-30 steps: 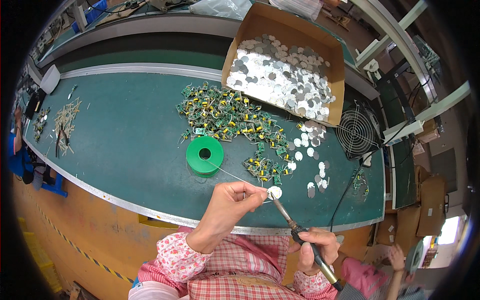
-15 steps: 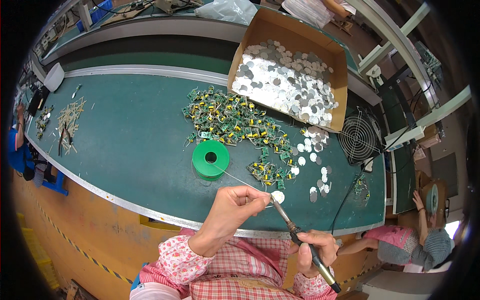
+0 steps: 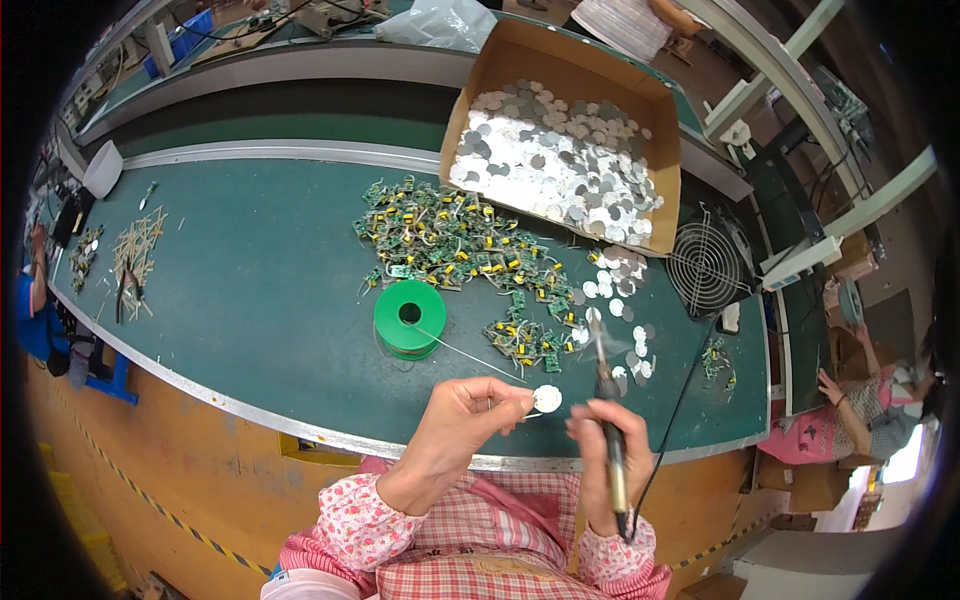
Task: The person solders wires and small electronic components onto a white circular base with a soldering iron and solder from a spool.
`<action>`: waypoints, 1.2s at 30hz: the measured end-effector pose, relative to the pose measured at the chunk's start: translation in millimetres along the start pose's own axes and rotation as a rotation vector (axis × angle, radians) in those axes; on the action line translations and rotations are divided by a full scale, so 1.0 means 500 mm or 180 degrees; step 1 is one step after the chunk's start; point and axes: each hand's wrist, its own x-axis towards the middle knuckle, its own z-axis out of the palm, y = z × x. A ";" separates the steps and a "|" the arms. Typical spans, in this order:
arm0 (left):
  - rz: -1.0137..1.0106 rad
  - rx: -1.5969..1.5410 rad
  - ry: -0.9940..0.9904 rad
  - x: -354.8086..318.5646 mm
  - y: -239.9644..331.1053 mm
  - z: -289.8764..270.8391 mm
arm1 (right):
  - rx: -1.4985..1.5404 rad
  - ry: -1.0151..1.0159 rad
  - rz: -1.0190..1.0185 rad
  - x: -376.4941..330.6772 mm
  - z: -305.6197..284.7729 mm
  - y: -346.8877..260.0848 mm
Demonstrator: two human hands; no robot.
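Observation:
My left hand (image 3: 463,425) pinches a small round silver disc (image 3: 546,399) and the end of a thin solder wire (image 3: 470,354) running from a green spool (image 3: 409,317). My right hand (image 3: 606,450) grips a soldering iron (image 3: 607,400) by its dark handle. The iron's tip points away from me, lifted off the disc, toward the loose discs on the bench. Both hands hover over the near edge of the green workbench (image 3: 250,280).
A pile of small green circuit boards (image 3: 450,245) lies behind the spool. A cardboard box (image 3: 560,150) holds several silver discs; more discs (image 3: 620,300) are scattered by a small fan (image 3: 705,265). Another person (image 3: 850,410) sits at the right.
The soldering iron has swung from touching the disc in my left hand to pointing upright and away from it. My left hand keeps its hold on the disc and wire.

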 end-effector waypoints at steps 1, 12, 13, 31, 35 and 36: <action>-0.0013 0.0013 -0.0022 -0.003 -0.004 0.002 | 0.0094 0.0025 -0.0060 0.006 0.018 0.002; -0.0264 0.0961 -0.0785 -0.006 -0.001 0.009 | 0.0346 -0.0139 0.0134 0.006 -0.005 0.027; -0.0271 0.0967 -0.0788 -0.005 -0.002 0.010 | 0.0348 -0.0132 0.0140 0.006 -0.007 0.026; 0.0615 0.2318 -0.0659 -0.001 -0.004 0.010 | 0.0191 -0.0428 -0.0139 0.012 -0.030 0.026; 0.0834 0.2375 -0.0539 -0.002 -0.004 0.014 | 0.0094 -0.0519 -0.0163 0.018 -0.031 0.025; 0.0870 0.2484 -0.0530 -0.002 -0.002 0.015 | 0.0013 -0.0541 -0.0219 0.020 -0.032 0.026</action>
